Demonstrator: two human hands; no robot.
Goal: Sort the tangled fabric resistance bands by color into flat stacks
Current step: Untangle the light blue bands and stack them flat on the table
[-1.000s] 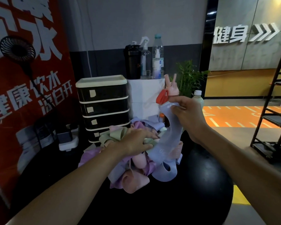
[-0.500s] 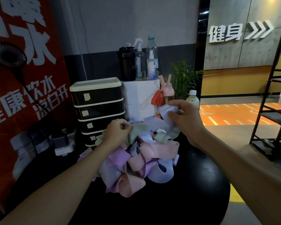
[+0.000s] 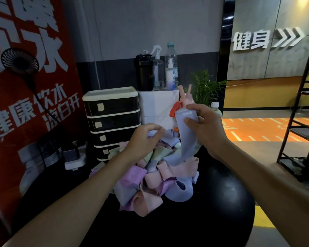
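Status: early stage. Nearest the viewer, the black counter (image 3: 212, 225) carries no flat stack of any colour in the visible area. The pile of bands (image 3: 150, 177) sits in the middle of the counter as one tangled heap. Pink, lilac, periwinkle and pale green loops are interlaced, with a folded pink band (image 3: 146, 202) at the front edge of the heap.

The left hand (image 3: 143, 139) lies on top of the heap with fingers curled. Whether it pinches a band cannot be determined.

The right hand (image 3: 205, 127) pinches the upper end of one periwinkle band (image 3: 185, 139) and holds it raised above the heap. The lower end of this band runs down into the tangle and is not free.

Behind the counter stand a black drawer unit (image 3: 112, 113) and a clear water bottle (image 3: 171, 68).

Remaining work, as judged: free the raised band, lay it flat to start the first stack, then repeat for every colour. Essentially all sorting is outstanding.
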